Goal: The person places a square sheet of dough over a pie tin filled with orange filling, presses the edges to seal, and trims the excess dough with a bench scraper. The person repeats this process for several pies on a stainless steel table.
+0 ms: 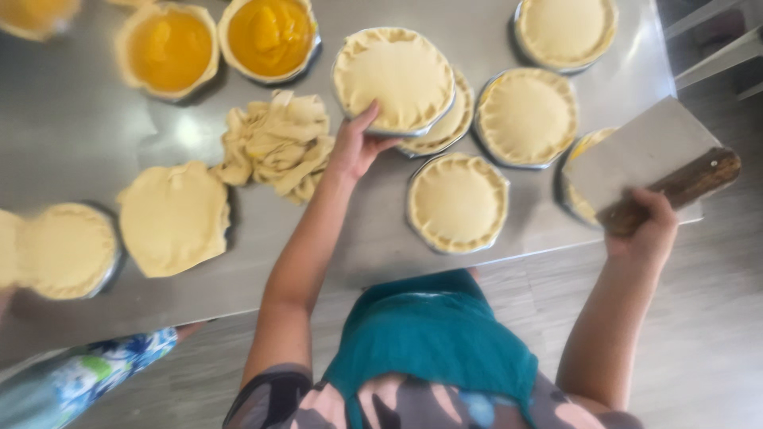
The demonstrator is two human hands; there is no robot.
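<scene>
My left hand [354, 145] grips the near rim of a dough-covered pie in a metal tin [393, 77], which rests partly on top of another covered pie [455, 127]. My right hand [648, 224] holds a metal bench scraper with a wooden handle [645, 152] above the table's right front corner, over a partly hidden pie [582, 202]. A crimped covered pie [458, 202] lies between my two hands. A heap of dough trimmings [278, 143] sits just left of my left hand.
More covered pies [528, 117] [566, 30] stand on the steel table [79, 127]. Open tins of orange filling [168, 49] [270, 36] are at the back left. Untrimmed dough-draped pies [173, 218] [65, 250] lie at the left. Another person's patterned sleeve [87, 373] is at bottom left.
</scene>
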